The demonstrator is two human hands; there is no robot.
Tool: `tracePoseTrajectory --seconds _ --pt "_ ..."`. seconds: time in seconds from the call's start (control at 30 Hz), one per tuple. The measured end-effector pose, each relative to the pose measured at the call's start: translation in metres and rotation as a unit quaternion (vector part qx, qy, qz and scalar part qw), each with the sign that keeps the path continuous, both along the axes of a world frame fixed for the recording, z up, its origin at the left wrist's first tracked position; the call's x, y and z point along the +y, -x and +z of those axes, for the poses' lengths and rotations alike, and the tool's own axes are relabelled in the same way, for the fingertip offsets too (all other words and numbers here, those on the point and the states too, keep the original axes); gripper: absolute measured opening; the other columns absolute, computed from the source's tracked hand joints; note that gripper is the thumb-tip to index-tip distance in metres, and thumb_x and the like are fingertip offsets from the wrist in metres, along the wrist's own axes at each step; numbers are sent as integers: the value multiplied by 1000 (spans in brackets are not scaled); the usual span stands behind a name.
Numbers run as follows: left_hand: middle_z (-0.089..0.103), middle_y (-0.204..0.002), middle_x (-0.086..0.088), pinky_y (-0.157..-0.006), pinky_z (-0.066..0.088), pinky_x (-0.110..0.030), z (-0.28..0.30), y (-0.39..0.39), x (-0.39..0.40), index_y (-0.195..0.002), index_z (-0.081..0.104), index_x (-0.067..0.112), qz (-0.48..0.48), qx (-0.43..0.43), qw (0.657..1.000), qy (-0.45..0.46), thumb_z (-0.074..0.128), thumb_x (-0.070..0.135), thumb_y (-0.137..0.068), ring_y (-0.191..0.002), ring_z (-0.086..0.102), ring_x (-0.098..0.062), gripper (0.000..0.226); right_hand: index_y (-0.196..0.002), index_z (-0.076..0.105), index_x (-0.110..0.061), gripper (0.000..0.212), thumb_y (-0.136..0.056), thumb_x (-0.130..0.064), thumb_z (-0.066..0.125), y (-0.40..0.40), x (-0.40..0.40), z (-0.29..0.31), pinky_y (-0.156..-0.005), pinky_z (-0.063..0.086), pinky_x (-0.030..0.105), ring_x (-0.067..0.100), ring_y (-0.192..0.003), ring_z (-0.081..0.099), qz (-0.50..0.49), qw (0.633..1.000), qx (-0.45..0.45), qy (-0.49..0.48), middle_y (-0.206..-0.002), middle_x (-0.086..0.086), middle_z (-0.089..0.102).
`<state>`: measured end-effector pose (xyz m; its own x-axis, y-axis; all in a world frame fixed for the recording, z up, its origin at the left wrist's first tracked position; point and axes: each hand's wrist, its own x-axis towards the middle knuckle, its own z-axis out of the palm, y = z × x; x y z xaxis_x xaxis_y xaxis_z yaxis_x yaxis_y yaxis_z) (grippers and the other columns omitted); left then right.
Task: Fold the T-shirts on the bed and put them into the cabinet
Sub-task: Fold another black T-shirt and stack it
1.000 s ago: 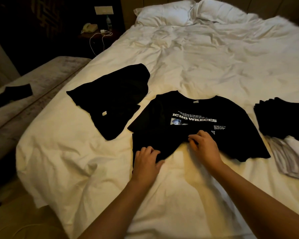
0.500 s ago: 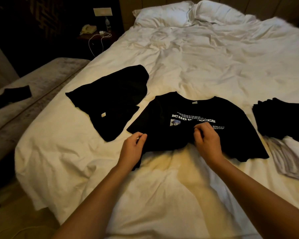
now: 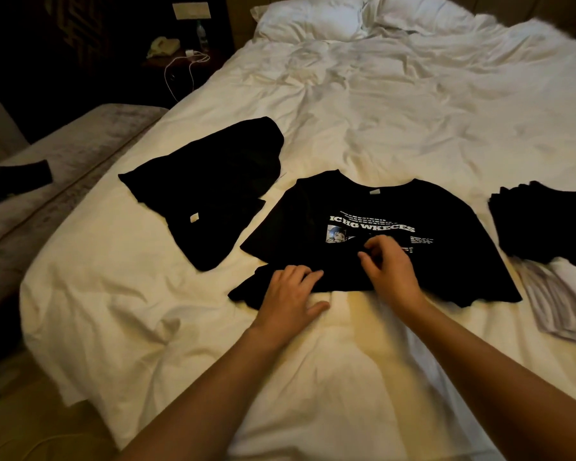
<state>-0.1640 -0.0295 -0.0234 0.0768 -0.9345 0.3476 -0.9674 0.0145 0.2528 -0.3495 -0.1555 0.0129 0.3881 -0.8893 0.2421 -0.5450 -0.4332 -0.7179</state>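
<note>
Black printed shirt [image 3: 313, 227] before us on bed [image 3: 396, 111]; our left hand [image 3: 290, 301] presses hem, fingers together; right hand [image 3: 391, 271] pinches cloth; second shirt [image 3: 210, 191] at ten o'clock.

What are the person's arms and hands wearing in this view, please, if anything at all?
Nothing shows on them. Both forearms are bare from the bottom edge of the picture up to the wrists, with no sleeve or cuff in view. The left hand and right hand have no gloves, and no watch, bracelet or ring can be seen. The fingers are uncovered; the dim light hides the nails' details.

White "ICHG WKECES" across the black T-shirt [image 3: 313, 224] chest — smaller lines unreadable
</note>
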Motion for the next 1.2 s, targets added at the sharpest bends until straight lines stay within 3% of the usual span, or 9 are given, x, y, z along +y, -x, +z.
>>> tracePoseTrajectory --seconds 0.1,0.2,0.3,0.4,0.53,0.7,0.83,0.97,1.2 --pt "64 -101 2 -84 44 -34 -6 -2 -7 -113 70 18 32 -14 999 37 67 40 -88 -96 57 -21 34 -107 62 -21 14 -95 -29 64 8 16 -8 -78 47 29 12 -90 58 22 1000 -16 -10 -96 -6 61" --pt "62 -89 4 -77 38 -31 -1 -5 -10 -95 69 19 0 -13 997 82 51 35 -96 -85 55 -19 24 -121 63 -16 44 -84 -33 77 14 24 -23 -96 42 28 11 -111 52 62 997 29 34 -116 -4 60" --pt "62 -90 4 -77 39 -30 9 -5 -11 -94 64 18 -4 13 996 93 47 32 -98 -85 55 -18 22 -130 59 -13 63 -76 -35 83 16 22 -33 -102 42 37 21 -123 48 81 987 108 89 -128 2 59" --pt "62 -98 5 -84 40 -30 12 -1 -9 -102 66 19 -17 14 999 49 48 41 -95 -94 55 -18 29 -121 63 -11 42 -84 -23 76 14 20 -31 -91 46 40 28 -111 53 58 979 146 129 -118 4 60" --pt "60 -106 3 -90 41 -33 9 5 -6 -120 67 18 -21 -16 999 -47 51 62 -84 -103 50 -17 60 -105 68 -15 14 -91 -14 66 14 19 -23 -85 46 34 20 -100 52 91 984 102 115 -103 -4 59" --pt "61 -90 3 -78 42 -34 7 6 -8 -94 70 18 0 -35 999 -8 65 30 -90 -88 57 -22 13 -102 66 -21 12 -93 -14 64 18 22 -6 -79 39 27 8 -90 49 109 991 75 -5 -91 -17 49" --pt "60 -97 -1 -82 35 -32 18 10 1 -102 62 14 -2 43 999 -21 52 20 -101 -91 52 -21 11 -97 63 -31 14 -94 -17 64 25 17 0 -80 50 28 6 -89 62 117 989 -5 -87 -93 -11 65" --pt "61 -99 -5 -82 41 -38 28 14 16 -109 56 14 18 113 992 -42 47 20 -104 -91 50 -24 12 -96 68 -28 12 -98 -18 60 29 26 11 -80 51 26 4 -86 63 140 983 -3 -119 -91 -10 68" --pt "61 -100 7 -87 43 -35 20 23 54 -106 60 21 -57 94 994 -7 57 28 -96 -95 52 -15 12 -93 66 -30 11 -97 -20 62 45 84 -7 -79 53 29 0 -83 63 145 983 34 -105 -87 -15 67"
